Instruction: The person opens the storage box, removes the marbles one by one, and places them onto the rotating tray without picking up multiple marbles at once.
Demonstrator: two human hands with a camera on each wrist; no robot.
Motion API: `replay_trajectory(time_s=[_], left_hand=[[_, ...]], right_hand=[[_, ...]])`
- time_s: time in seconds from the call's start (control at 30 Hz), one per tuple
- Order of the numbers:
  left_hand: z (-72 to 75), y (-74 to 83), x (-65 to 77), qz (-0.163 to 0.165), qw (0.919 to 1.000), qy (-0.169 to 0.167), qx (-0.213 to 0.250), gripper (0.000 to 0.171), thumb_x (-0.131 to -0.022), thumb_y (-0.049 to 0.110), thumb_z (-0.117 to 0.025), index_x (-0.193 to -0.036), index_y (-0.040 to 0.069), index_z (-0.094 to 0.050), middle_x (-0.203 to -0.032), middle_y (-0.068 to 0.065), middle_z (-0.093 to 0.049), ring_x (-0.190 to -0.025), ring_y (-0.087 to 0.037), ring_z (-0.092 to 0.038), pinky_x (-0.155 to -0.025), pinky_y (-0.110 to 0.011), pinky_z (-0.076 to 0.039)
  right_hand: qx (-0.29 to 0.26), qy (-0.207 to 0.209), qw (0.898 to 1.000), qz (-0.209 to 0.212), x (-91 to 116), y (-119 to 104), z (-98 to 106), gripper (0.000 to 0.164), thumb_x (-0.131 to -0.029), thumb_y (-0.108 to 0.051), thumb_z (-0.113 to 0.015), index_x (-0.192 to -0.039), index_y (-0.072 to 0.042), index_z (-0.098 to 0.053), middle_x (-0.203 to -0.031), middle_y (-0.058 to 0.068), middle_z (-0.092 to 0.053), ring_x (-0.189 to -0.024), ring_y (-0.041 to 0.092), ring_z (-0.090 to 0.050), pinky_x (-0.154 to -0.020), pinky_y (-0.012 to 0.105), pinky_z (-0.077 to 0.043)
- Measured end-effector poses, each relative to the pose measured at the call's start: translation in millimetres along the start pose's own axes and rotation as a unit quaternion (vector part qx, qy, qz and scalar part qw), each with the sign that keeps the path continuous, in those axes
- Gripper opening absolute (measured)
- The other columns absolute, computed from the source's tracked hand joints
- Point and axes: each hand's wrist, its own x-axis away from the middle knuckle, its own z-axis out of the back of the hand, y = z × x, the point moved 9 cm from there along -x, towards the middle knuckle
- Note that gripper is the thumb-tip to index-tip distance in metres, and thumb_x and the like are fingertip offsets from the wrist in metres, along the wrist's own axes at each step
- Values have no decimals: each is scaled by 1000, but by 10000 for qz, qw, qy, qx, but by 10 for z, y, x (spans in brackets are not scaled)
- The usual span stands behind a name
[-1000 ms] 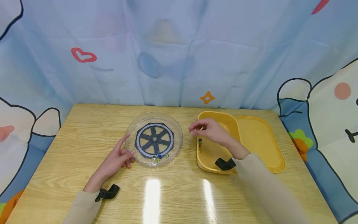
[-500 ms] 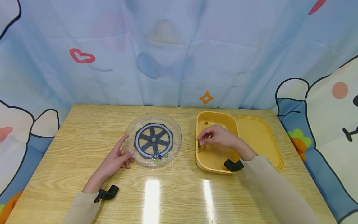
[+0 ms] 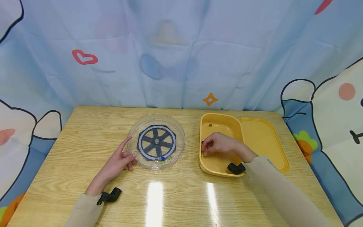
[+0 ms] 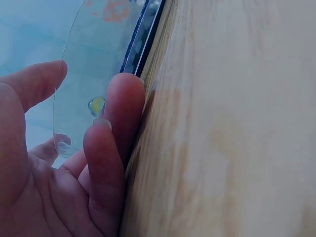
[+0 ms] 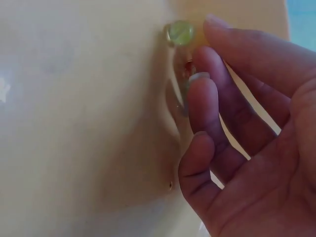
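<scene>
A clear round dish (image 3: 177,154) with a black-and-white wheel-like disc (image 3: 157,142) holds several marbles by its near edge, including a blue marble (image 3: 163,158). My left hand (image 3: 117,162) rests against the dish's left rim, thumb and index finger spread along it, the other fingers bent low outside. Inside the yellow box (image 3: 216,164), my right hand (image 3: 218,143) reaches down by the left wall, fingers loosely bent. Just beyond the thumb and index tips is a yellow-green marble (image 5: 180,32). A reddish marble (image 5: 188,69) is partly hidden behind the fingers.
One amber marble (image 3: 210,125) lies toward the box's far end. A flat yellow lid (image 3: 261,138) lies right of the box on the wooden table (image 3: 181,195). Behind the table hangs a blue printed curtain (image 3: 175,63).
My right hand has gone from above the box's left wall down into it, then toward its near end. The left hand stays at the dish; the blue marble has shifted slightly.
</scene>
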Motion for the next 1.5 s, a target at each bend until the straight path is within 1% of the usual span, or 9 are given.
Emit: replay_trajectory(time_s=[0.33, 0.5, 0.63, 0.77, 0.9, 1.0, 1.2, 1.3, 1.5], left_hand=[[7, 5, -7, -33, 9999, 26, -114, 75, -103, 24, -59, -161, 26, -12, -85, -18, -67, -64, -26, -63, -58, -30, -49], [12, 2, -9, -36, 9999, 35, -138, 75, -102, 24, -60, -161, 25, -12, -84, -18, -67, -64, -26, -63, -58, -30, -49], [13, 4, -10, -50, 9999, 31, -108, 75, -103, 24, -59, -161, 25, -13, -84, -18, -67, -63, -25, -63, -58, -29, -49], [15, 8, -7, -56, 9999, 29, -87, 74, -103, 23, -59, -161, 25, -13, -84, -18, -67, -63, -25, -63, -58, -30, -50], [14, 6, -7, -51, 9999, 31, -86, 74, -103, 22, -59, -161, 25, -13, -84, -18, -66, -63, -26, -63, -58, -30, -50], [8, 1, -9, -46, 10000, 23, -85, 74, -103, 22, -59, -161, 25, -12, -84, -18, -67, -63, -26, -63, -58, -30, -50], [4, -1, -2, -29, 9999, 42, -103, 75, -102, 23, -60, -161, 25, -13, -84, -18, -67, -63, -25, -63, -57, -30, -49], [5, 11, 2, -41, 9999, 52, -107, 76, -102, 24, -61, -161, 25, -13, -84, -18, -67, -63, -25, -63, -57, -30, -49], [5, 24, 2, -59, 9999, 47, -140, 76, -102, 24, -61, -161, 25, -13, -84, -18, -67, -63, -26, -63, -57, -30, -49]], right_hand=[[394, -111, 9991, 140, -12, 1, -76, 13, -80, -11, -84, -91, -8, -78, -78, -6, -66, -69, 10, -59, -65, 24, -50], [447, -467, 9978, 130, 12, -22, -124, 13, -81, -10, -84, -92, -8, -78, -75, -7, -68, -68, 9, -60, -65, 23, -49], [47, -1115, 9933, -294, 73, 4, -221, 18, -82, -6, -81, -100, -3, -77, -77, -1, -72, -72, 12, -65, -70, 24, -51], [-454, -1729, 9810, -758, 132, 47, -337, 27, -86, -3, -77, -112, 0, -73, -83, 6, -74, -79, 14, -68, -75, 24, -50], [-957, -2044, 9688, -1024, 160, 92, -424, 31, -88, -2, -74, -118, 4, -68, -89, 9, -75, -82, 13, -69, -74, 23, -50], [-1280, -2045, 9647, -1051, 163, 114, -441, 33, -89, -2, -73, -120, 8, -65, -93, 11, -75, -85, 13, -70, -76, 23, -51], [-1516, -1808, 9681, -845, 135, 125, -413, 33, -89, -4, -73, -119, 8, -65, -101, 17, -74, -93, 18, -70, -82, 26, -53], [-1376, -1619, 9748, -682, 111, 110, -371, 29, -88, -4, -74, -114, 7, -67, -99, 17, -73, -93, 20, -70, -83, 27, -53], [-750, -1093, 9905, -364, 51, 59, -261, 20, -86, -4, -77, -104, 2, -71, -90, 8, -72, -84, 19, -67, -76, 26, -53]])
